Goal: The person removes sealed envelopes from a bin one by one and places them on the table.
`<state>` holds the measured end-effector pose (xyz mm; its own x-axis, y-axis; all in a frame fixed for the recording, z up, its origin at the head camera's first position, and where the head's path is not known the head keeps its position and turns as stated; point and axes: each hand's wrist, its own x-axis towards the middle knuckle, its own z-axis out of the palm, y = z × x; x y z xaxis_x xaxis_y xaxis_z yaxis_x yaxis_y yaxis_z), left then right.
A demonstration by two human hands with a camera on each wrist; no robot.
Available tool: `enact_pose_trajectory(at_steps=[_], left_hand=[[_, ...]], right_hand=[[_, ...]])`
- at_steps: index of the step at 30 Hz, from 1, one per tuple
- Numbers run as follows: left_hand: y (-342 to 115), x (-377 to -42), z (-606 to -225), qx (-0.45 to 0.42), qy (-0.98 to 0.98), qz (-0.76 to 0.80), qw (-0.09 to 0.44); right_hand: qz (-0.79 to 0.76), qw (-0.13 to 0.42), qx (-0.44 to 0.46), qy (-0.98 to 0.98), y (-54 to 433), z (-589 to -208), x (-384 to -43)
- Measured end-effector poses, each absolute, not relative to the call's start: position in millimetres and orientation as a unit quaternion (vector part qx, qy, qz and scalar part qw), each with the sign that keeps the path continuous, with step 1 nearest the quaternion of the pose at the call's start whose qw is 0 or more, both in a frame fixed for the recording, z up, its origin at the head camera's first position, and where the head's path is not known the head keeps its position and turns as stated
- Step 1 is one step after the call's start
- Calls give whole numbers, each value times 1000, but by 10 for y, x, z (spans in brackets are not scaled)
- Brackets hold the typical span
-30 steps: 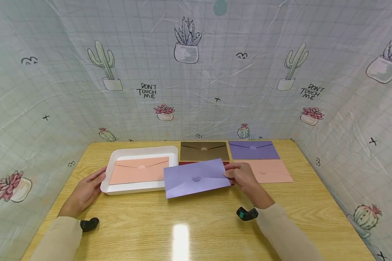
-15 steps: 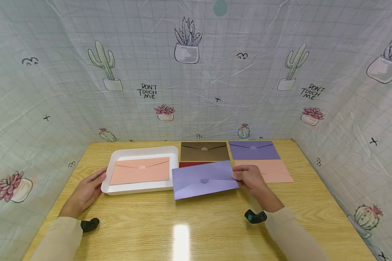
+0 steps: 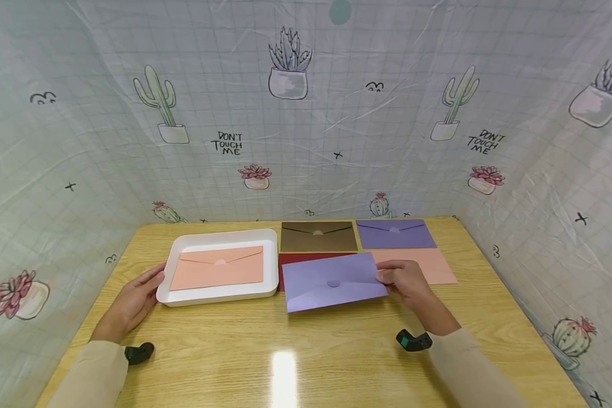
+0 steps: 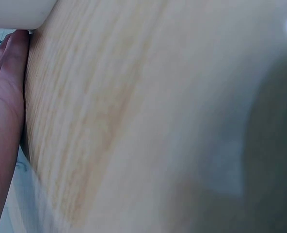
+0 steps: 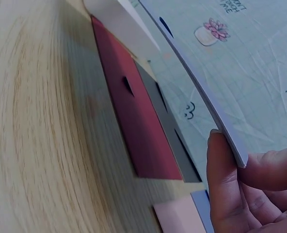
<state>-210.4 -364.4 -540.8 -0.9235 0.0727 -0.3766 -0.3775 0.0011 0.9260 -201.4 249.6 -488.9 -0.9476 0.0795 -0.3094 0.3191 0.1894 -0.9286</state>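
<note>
My right hand pinches the right edge of a lavender envelope between thumb and fingers. Seen edge-on in the right wrist view, the envelope is raised above the table. Below it lies a red envelope, partly covered in the head view. At the left, my left hand touches the left side of a white tray, its fingers fairly straight against the wall. Inside the tray rests a peach envelope, flap side up.
Behind the red envelope lies a brown envelope. To its right are a purple envelope and, in front, a pink envelope. A patterned cloth encloses the back and sides of the wooden table.
My right hand has carried the lavender envelope rightward, away from the tray, so more of the red envelope shows. The left hand and tray stay put.
</note>
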Motion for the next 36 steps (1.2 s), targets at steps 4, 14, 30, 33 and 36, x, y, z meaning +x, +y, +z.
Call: enact_pose_trajectory(at_steps=[4,14,30,33,36], left_hand=[[-3643,-2098,-5398,-110,684,703,160],[-3642,-2091,-5374,-108,674,712,161],[-3665,-2080,-5405,-108,674,712,165],[-3671,-2079,-5400,-102,672,714,165],[-3664,-2080,-5389,-101,674,713,165]], right_hand=[[-626,96,130,763,2558,-4887,-2003],[-631,99,124,759,2786,-4891,-1938],[-628,97,147,758,3181,-4930,-1824],[-632,96,153,753,3257,-4925,-1811],[-630,97,155,755,3336,-4916,-1800]])
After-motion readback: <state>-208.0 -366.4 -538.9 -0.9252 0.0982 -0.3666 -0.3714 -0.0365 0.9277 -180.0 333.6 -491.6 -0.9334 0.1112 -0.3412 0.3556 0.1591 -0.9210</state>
